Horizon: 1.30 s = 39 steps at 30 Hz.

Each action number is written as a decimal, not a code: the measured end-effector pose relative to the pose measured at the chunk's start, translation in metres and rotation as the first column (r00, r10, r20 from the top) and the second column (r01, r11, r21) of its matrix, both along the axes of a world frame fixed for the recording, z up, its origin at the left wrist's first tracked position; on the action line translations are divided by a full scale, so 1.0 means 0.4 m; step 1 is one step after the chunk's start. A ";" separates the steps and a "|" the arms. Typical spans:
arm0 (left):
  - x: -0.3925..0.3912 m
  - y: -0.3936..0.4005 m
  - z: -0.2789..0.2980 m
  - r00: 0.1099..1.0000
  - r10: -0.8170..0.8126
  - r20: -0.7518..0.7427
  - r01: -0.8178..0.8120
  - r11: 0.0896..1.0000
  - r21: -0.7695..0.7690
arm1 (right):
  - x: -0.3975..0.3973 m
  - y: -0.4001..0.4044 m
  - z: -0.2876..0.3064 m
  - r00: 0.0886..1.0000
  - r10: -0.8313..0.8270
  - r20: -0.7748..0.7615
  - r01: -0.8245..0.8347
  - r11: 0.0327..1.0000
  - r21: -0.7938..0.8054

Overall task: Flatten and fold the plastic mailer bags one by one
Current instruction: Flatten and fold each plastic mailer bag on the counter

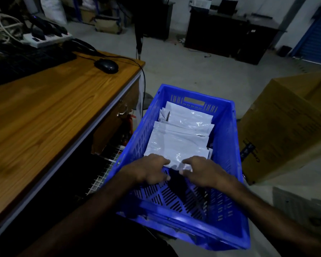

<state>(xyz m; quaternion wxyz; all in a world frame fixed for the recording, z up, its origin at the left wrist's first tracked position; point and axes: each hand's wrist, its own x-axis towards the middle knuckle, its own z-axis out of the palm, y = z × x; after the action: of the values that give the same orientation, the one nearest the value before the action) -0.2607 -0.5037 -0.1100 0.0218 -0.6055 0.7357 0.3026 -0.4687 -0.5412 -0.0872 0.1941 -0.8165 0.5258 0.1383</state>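
inside the crate (230, 130), both hands (150, 171) (202, 171) pinch the mailer's (176, 145) near edge; fingertips hidden.

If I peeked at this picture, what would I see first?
A bright blue crate in the middle, holding a stack of white mailer bags. The left hand and the right hand reach in at the near edge of the top bag. Left of the crate is a wooden desk with a black mouse.

the blue crate (228, 115) is open on top, its slotted walls closing in all four sides. white mailer bags (178, 143) cover its far floor; the near floor lies bare. a wooden desk (50, 112) flanks the left, a cardboard box (285, 127) the right.
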 end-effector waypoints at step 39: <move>0.542 1.545 0.224 -0.275 0.920 -0.279 -0.508 -0.386 -0.770 | 1.242 1.098 0.149 -0.259 0.647 0.717 -0.833 0.226 -0.505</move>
<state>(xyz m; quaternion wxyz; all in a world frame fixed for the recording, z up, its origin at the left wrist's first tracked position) -0.0438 0.1144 -0.0206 -0.2307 -0.9322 0.0035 -0.2787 0.0280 -0.1021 -0.0276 0.3707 -0.8660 -0.2962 -0.1579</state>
